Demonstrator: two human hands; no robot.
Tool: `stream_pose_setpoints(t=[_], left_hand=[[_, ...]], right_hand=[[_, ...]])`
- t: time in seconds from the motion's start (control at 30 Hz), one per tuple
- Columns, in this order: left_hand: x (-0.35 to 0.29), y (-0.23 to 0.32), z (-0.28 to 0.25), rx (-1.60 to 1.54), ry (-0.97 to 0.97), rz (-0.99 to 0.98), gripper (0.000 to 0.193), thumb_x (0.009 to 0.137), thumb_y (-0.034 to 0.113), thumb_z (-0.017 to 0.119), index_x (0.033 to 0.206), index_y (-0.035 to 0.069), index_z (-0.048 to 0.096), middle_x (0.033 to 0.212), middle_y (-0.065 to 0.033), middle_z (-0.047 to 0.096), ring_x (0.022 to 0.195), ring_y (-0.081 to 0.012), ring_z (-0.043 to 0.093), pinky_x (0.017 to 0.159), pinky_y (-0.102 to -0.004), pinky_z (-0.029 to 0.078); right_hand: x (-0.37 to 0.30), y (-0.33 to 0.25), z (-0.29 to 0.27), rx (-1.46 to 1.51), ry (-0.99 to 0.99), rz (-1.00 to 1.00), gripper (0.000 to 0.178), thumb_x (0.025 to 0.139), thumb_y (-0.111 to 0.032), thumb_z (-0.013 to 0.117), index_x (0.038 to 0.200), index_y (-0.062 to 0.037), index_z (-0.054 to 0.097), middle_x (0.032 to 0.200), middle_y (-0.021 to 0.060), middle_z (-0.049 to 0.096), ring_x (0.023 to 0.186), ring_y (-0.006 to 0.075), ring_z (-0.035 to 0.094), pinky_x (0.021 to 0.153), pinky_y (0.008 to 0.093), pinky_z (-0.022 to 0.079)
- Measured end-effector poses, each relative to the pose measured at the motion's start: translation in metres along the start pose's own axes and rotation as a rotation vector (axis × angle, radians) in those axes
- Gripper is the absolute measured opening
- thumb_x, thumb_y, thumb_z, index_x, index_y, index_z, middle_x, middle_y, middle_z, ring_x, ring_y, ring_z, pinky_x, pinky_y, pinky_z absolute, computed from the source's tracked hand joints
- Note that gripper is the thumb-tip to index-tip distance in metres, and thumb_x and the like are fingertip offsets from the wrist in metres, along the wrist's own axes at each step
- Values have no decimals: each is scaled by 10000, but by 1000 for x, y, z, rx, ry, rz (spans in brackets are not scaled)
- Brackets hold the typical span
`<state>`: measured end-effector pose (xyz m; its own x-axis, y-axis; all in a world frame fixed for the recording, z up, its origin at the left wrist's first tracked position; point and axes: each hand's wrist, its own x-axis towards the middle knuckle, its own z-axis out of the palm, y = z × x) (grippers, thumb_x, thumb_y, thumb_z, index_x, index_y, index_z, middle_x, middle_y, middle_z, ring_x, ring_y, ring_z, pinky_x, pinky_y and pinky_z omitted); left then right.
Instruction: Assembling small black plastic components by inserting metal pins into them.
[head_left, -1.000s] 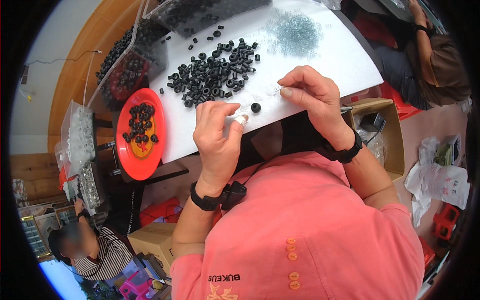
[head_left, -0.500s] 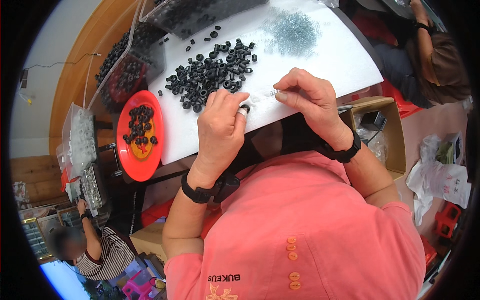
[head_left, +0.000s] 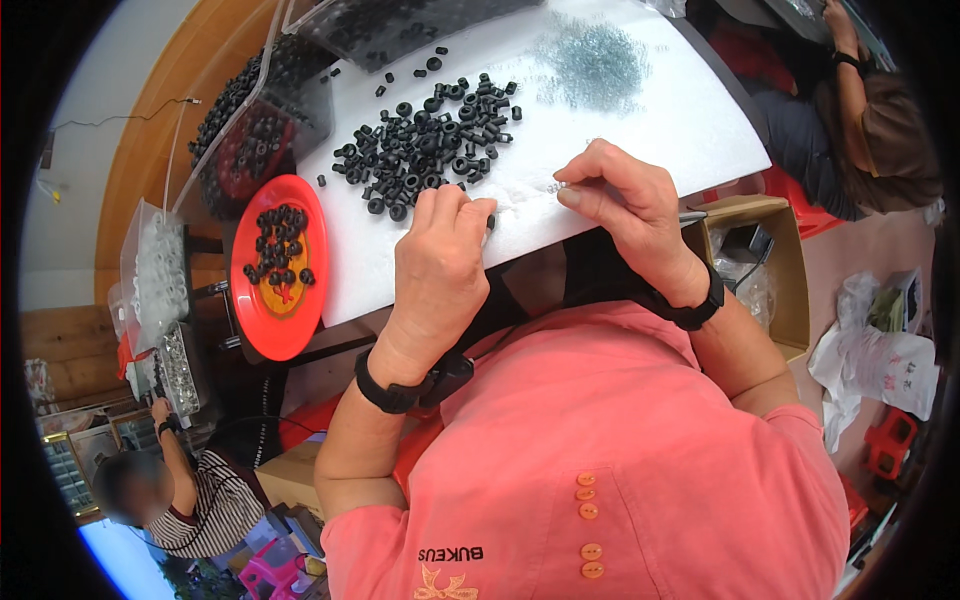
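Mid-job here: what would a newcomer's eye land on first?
Probably the bright red plate with round black pieces on it, by the left edge of the white tabletop. Next, the heap of small black grommet-like parts just beyond the left hand, and the grey-green spread of tiny pieces at the far side.

Wall (head_left: 90, 120): pale grey, far left of the left grip (head_left: 440, 255).
Wood panel (head_left: 145, 165): an orange-brown band, in view between this wall and the left grip.
Boards (head_left: 75, 350): darker brown, left of the left grip, but lower.
Tabletop (head_left: 690, 140): white on its upper side, it extends beyond the right grip (head_left: 635, 210).
Floor (head_left: 858, 250): pinkish, right of the right grip.
Stool (head_left: 889, 442): red, well right of the right grip and lower.
Bright patch (head_left: 115, 560): bluish, far to the lower left of the left grip; whether window or not, I cannot tell.
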<state>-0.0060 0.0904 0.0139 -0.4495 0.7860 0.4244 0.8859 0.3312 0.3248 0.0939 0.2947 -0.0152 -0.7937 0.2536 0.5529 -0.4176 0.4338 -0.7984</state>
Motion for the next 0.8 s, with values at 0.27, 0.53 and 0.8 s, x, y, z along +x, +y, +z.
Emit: stream_pose_setpoints(t=[0.27,0.53,0.8], left_hand=[[-3,8,-10,-892,-15,-449,238,897,-44,649,1125,-19,712,932,-23,639,675,-83,545,572,-214,419],[-5,14,-3,-1295,14,-616,189,957,10,634,1126,-35,703,862,-46,686,641,-62,558,518,-192,422],[-19,1,2,-1497,140,-678,198,970,12,632,1145,-72,670,933,-110,710,691,-115,631,519,-219,470]], right_hand=[[1,-22,17,92,-18,18,65,929,-25,681,991,-5,670,816,62,653,713,121,606,631,256,482],[7,-20,27,-69,-76,-149,120,879,-17,700,993,-8,664,760,101,599,663,229,610,585,328,472],[2,-33,40,-267,-142,-237,276,798,-29,730,1067,-28,665,784,113,595,677,315,617,583,406,474]])
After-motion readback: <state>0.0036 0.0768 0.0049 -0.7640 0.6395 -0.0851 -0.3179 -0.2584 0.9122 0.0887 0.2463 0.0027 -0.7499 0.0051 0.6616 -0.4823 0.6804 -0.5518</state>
